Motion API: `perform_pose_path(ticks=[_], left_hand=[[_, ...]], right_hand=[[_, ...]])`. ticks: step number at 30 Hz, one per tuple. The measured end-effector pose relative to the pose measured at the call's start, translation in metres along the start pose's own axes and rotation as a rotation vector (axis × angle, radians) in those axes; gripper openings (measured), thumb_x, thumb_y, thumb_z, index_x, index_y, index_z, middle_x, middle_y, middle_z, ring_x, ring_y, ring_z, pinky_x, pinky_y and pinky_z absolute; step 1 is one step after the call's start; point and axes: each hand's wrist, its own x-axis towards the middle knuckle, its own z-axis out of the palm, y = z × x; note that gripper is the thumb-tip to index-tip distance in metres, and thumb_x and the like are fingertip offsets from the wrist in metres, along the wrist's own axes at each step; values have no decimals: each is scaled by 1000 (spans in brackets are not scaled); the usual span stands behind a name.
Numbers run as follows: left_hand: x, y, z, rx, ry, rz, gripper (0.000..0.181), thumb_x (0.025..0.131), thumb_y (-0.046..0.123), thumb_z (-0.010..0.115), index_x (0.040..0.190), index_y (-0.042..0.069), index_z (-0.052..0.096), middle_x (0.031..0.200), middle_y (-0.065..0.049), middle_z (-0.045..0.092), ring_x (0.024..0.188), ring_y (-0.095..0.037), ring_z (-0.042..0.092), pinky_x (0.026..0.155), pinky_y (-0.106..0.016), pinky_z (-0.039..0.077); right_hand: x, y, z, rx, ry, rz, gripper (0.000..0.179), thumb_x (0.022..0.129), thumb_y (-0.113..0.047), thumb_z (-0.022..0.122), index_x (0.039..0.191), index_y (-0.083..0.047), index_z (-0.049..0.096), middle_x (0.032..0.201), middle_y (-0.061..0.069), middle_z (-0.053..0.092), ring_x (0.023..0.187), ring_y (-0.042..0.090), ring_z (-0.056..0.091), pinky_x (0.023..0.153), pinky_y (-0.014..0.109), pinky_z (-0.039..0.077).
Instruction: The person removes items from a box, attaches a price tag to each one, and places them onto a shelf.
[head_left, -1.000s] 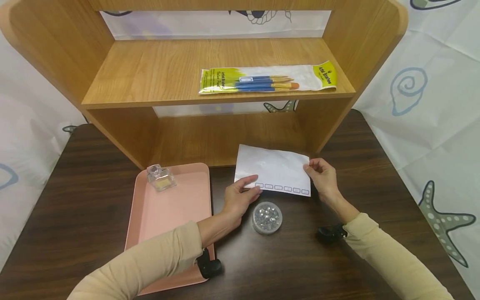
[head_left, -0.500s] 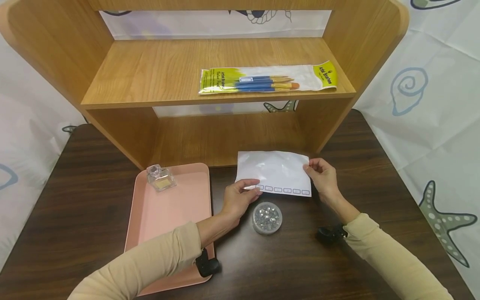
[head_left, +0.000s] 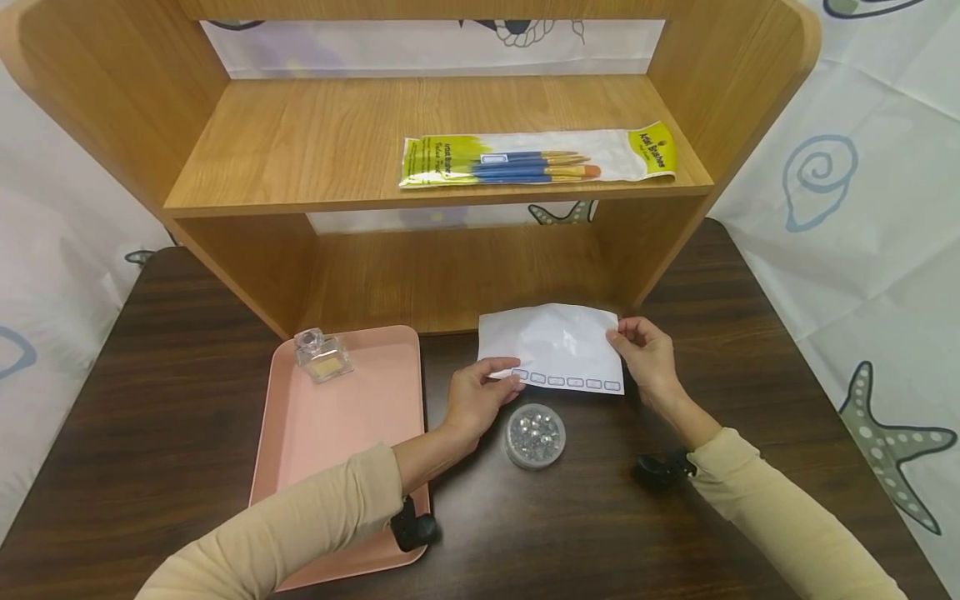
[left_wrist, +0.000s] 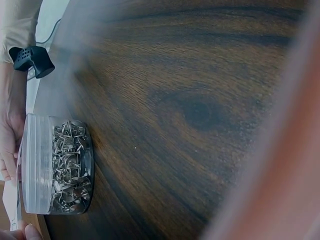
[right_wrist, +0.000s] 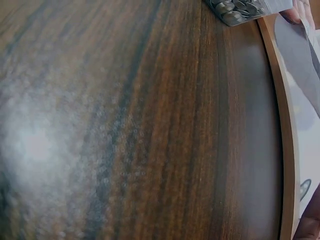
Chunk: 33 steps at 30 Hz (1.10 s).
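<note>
A white sheet of labels [head_left: 551,337], with a row of small blue-bordered labels along its near edge, is held up between both hands. My left hand [head_left: 476,400] pinches its lower left corner by the first label. At the right edge, the right hand [head_left: 647,354] grips the sheet between thumb and fingers. The paper bulges between them. Just in front stands a round clear tub [head_left: 535,437] of silver metal pieces that look like thumbtacks. In the left wrist view the tub [left_wrist: 37,165] shows its ribbed lid, and the left fingertips [left_wrist: 32,232] are partly cut off.
A pink tray [head_left: 352,417] lies under the left forearm, with a small glass bottle [head_left: 324,357] in its far left corner. Behind stands a wooden shelf unit [head_left: 315,150], bearing a packet of artist brushes [head_left: 536,158]. All rests on a dark wooden table [head_left: 540,533].
The sheet's far left corner has come lower and shifted slightly right, and the paper now bulges more. Both hands stay nearly in place, keeping their hold.
</note>
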Motion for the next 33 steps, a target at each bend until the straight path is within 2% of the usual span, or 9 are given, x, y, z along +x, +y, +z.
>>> perform_pose_path(ticks=[6, 12, 16, 20, 25, 29, 33], left_hand=[[-1, 0, 1, -7, 6, 22, 20, 85, -6, 61, 104, -6, 66, 88, -22, 69, 76, -15, 69, 69, -20, 54], [0, -1, 1, -50, 10, 15, 18, 84, -7, 61, 102, -8, 63, 85, -21, 69, 72, -11, 67, 69, -22, 55], [1, -2, 0, -60, 8, 1, 16, 85, -6, 61, 100, -8, 63, 85, -19, 69, 71, -10, 67, 68, -22, 55], [1, -1, -1, -72, 1, -20, 14, 86, -4, 62, 99, -8, 63, 82, -14, 69, 70, -10, 68, 67, -22, 55], [0, -1, -3, -82, -27, -66, 13, 86, -2, 62, 98, -8, 63, 81, -10, 69, 69, -9, 67, 68, -23, 55], [-3, 1, -6, -86, -77, -94, 13, 87, -3, 61, 99, -7, 62, 87, -17, 69, 74, -11, 68, 72, -26, 56], [-8, 5, -15, -86, -148, -127, 14, 88, -3, 60, 101, -7, 60, 98, -22, 67, 81, -14, 68, 80, -32, 55]], right_hand=[[0, 0, -1, 15, 4, -11, 18, 87, -1, 63, 100, 10, 59, 77, -6, 52, 74, 8, 47, 57, 15, 39], [0, 1, -1, 15, 7, -12, 13, 86, 0, 63, 98, 7, 60, 76, -6, 52, 73, 8, 47, 56, 15, 38], [0, 2, -1, -27, -11, -8, 15, 88, -1, 62, 100, 7, 59, 79, -4, 51, 74, 8, 47, 56, 15, 39], [0, 3, -1, -92, -31, -41, 18, 88, -1, 62, 102, 9, 58, 82, 2, 52, 74, 9, 46, 56, 15, 39], [1, 5, -2, -211, -63, -107, 15, 89, -2, 61, 99, 8, 60, 86, 13, 54, 75, 13, 46, 56, 14, 39], [3, 6, -3, -263, -77, -128, 13, 89, -2, 61, 97, 8, 61, 87, 16, 56, 76, 16, 47, 56, 14, 39], [5, 8, -8, -285, -90, -135, 12, 88, 0, 61, 97, 7, 61, 87, 16, 56, 77, 17, 48, 57, 14, 39]])
